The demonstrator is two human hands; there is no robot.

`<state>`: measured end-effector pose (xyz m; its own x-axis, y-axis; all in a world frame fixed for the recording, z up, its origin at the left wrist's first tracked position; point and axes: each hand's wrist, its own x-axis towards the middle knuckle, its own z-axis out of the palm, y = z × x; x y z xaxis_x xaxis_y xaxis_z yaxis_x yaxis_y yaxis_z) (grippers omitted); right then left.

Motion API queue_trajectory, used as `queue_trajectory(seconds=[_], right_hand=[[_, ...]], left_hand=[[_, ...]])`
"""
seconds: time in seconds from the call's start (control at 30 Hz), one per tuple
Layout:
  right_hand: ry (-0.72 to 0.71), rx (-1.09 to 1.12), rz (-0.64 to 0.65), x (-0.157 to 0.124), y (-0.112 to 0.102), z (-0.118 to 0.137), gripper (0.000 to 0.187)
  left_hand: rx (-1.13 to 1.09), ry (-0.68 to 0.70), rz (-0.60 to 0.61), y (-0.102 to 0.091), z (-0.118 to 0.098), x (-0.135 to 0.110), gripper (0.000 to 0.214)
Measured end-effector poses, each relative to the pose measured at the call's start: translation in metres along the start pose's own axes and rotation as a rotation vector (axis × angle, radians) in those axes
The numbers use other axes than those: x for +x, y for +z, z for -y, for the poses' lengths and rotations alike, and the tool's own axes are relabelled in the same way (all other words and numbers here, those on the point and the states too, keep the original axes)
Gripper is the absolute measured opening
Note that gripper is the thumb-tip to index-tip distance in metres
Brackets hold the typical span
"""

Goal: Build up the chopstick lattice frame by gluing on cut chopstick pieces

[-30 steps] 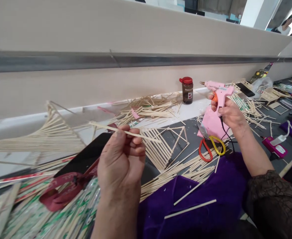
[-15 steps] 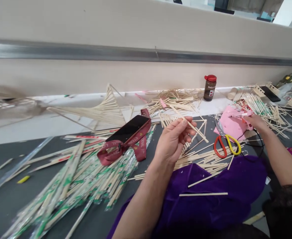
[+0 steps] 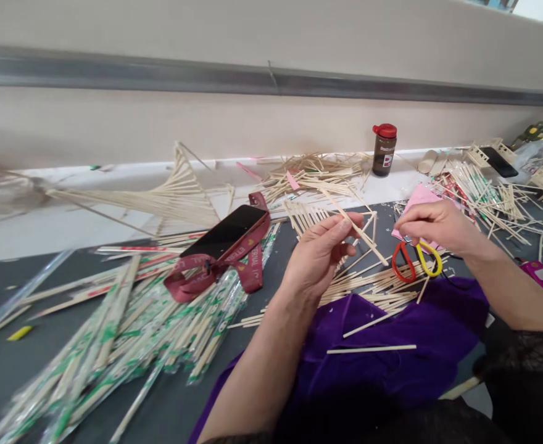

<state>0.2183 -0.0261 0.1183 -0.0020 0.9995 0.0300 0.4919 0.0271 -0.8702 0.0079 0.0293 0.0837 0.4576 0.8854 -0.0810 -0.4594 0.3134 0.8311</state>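
My left hand (image 3: 320,256) pinches a thin wooden stick (image 3: 360,235) between thumb and fingertips, holding it slantwise above the table. Behind it lies a small frame of glued sticks (image 3: 308,216). My right hand (image 3: 435,225) hovers with curled fingers over the scissors (image 3: 410,262), which have one red and one yellow handle; its fingertips hide any contact with them. Under that hand is a pink sheet (image 3: 417,197). Loose sticks (image 3: 373,290) lie between the two hands.
A phone on a maroon lanyard (image 3: 225,240) rests left of centre. Wrapped chopsticks (image 3: 128,333) cover the near left. Purple cloth (image 3: 392,345) carries two sticks. A red-capped brown bottle (image 3: 384,150) stands by the wall. A fan-shaped stick structure (image 3: 174,197) and stick piles (image 3: 484,191) lie farther back.
My right hand put the pink glue gun down at the right and came back over the scissors. The view swung left and down. My left hand kept its stick.
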Motion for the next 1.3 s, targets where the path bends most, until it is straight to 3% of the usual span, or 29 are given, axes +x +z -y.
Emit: queue_trajectory(seconds=[0.1,0.2,0.43,0.57,0.67,0.77,0.83,0.97,1.03,1.3], right_hand=[[-0.03,0.105,0.149,0.007,0.026,0.025,0.015],[-0.011,0.183,0.226,0.014,0.038,0.033,0.015],[0.014,0.302,0.304,0.022,0.044,0.037,0.018],[0.038,0.293,0.341,0.034,0.041,0.049,0.012],[0.045,0.241,0.306,0.053,0.035,0.054,0.01],[0.056,0.194,0.275,0.076,0.031,0.054,0.014],[0.087,0.145,0.292,0.091,0.032,0.052,0.019],[0.19,0.055,0.409,0.113,0.039,0.048,0.023],[0.242,0.048,0.464,0.122,0.043,0.044,0.022],[0.328,0.042,0.494,0.147,0.06,0.025,0.023]], left_hand=[[0.024,0.008,0.03,0.0,-0.001,-0.004,0.018],[0.046,0.045,0.046,0.0,-0.002,-0.007,0.018],[0.065,0.139,0.036,0.001,-0.002,-0.006,0.018],[0.059,0.079,-0.008,-0.003,-0.009,-0.011,0.027],[0.148,0.063,-0.124,-0.015,-0.022,-0.02,0.025],[0.21,0.253,-0.361,-0.035,-0.035,-0.024,0.011],[0.227,0.333,-0.455,-0.052,-0.038,-0.02,0.009],[0.228,0.359,-0.618,-0.084,-0.022,-0.002,0.01],[0.213,0.326,-0.645,-0.095,-0.01,0.005,0.013],[0.251,0.101,-0.463,-0.102,0.016,0.013,0.036]])
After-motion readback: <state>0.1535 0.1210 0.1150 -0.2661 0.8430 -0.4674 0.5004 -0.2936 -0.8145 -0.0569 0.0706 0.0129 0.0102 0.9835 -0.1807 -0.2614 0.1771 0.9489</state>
